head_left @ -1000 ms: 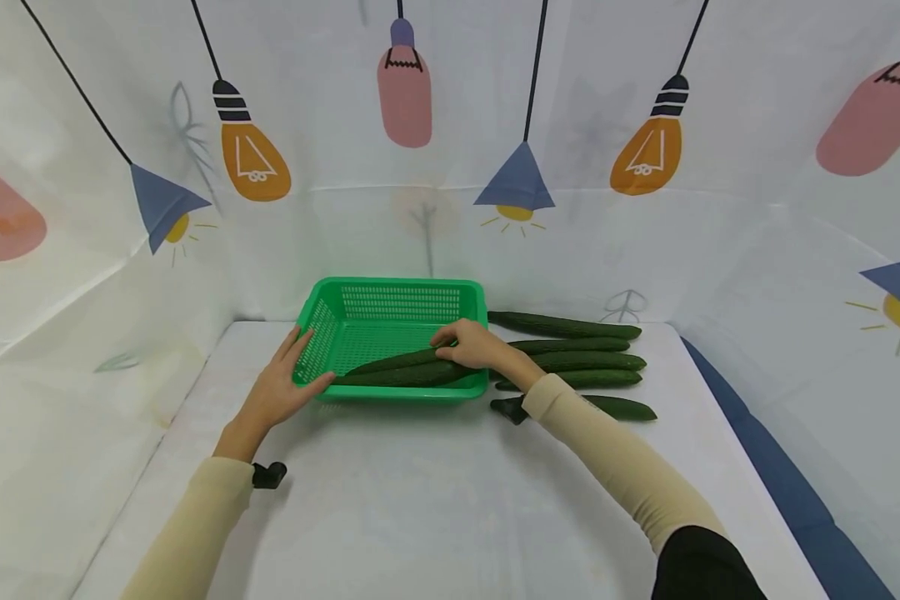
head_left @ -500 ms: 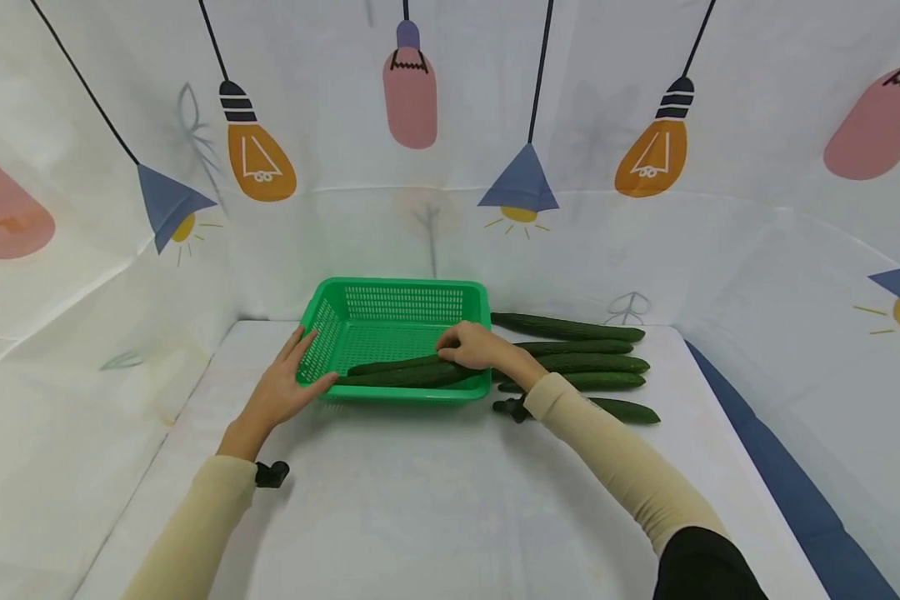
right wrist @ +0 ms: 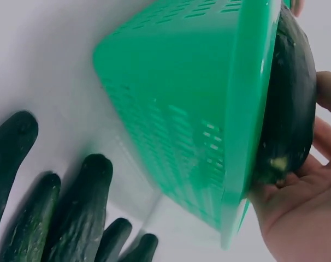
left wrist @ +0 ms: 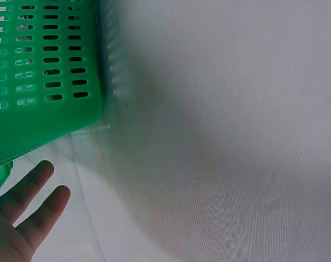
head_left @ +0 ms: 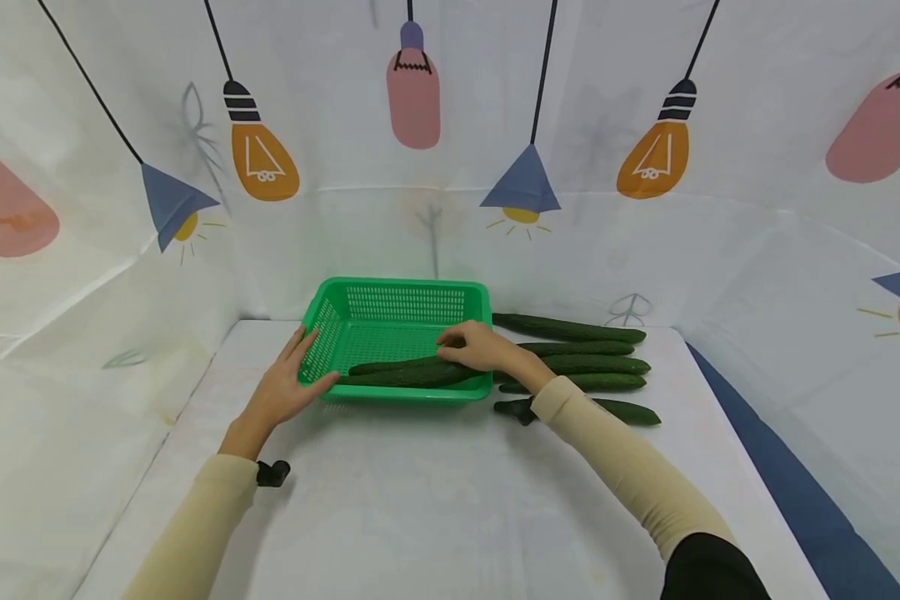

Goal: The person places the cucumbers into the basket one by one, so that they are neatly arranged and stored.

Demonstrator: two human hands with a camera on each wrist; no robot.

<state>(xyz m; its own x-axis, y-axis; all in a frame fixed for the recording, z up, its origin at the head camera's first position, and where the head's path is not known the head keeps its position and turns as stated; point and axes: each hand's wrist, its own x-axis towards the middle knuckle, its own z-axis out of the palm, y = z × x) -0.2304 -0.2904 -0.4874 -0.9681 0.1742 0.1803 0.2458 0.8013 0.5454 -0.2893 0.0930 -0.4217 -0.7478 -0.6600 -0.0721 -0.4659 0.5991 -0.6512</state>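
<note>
In the head view, a green plastic basket (head_left: 396, 392) stands at the back of the table with two dark green cucumbers lying along its front side. My right hand (head_left: 474, 346) reaches over the basket's right end and grips the front cucumber (head_left: 405, 377). The rear cucumber (head_left: 390, 365) lies close behind it. The right wrist view shows fingers and palm around the end of the held cucumber (right wrist: 288, 98), close against the basket's rim (right wrist: 247, 109). At the basket's left front corner, my left hand (head_left: 279, 390) rests with fingers spread and straight.
Several more cucumbers (head_left: 588, 364) lie side by side on the white table (head_left: 420, 500), right of the basket, partly under my right forearm. A white sheet (head_left: 330, 233) printed with lamps hangs close behind the basket.
The rear cucumber in the basket looks slightly lower than a second ago. Both hands keep almost the same place, and the head view has shifted a little.
</note>
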